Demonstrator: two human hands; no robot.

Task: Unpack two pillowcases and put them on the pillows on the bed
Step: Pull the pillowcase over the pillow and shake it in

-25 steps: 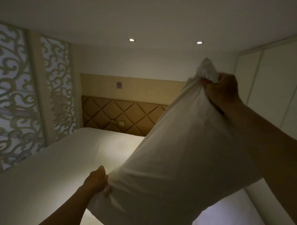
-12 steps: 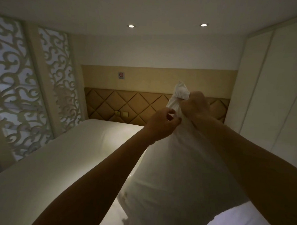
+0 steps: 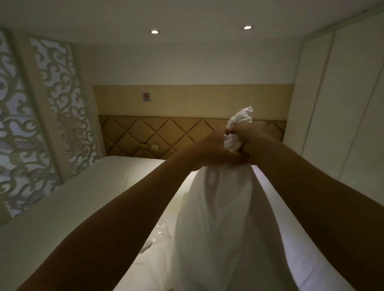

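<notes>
Here the right hand (image 3: 251, 141) is clenched around the gathered top of the pillowcase (image 3: 223, 222), with a tuft of white cloth sticking up above the fist. The left hand (image 3: 210, 149) is closed on the same neck of cloth just below and beside it, the two hands touching. Bunching the open end this way looks meant to let the weight inside drop toward the closed end, so the pillow settles fully into its cover; that is a judgement from how the cloth hangs. Both arms are stretched forward and raised, which keeps the bundle upright and mostly clear of the bed (image 3: 75, 206).

Below the hands the pillowcase hangs as a long, twisted white sack, fuller toward the bottom, over the middle of the bed nearer its foot; whether its lower end rests on the sheet is cut off by the frame. Just left of it, on the sheet, lies crumpled clear wrap (image 3: 159, 233), likely the packaging. Whether a second pillow is on the bed I cannot tell.

Beyond, the quilted headboard (image 3: 165, 138) runs along the head edge of the bed. On the wall above it is a small sign (image 3: 146, 97) with a red no-smoking symbol; its text is too small to read. No brand shows on the cloth.
</notes>
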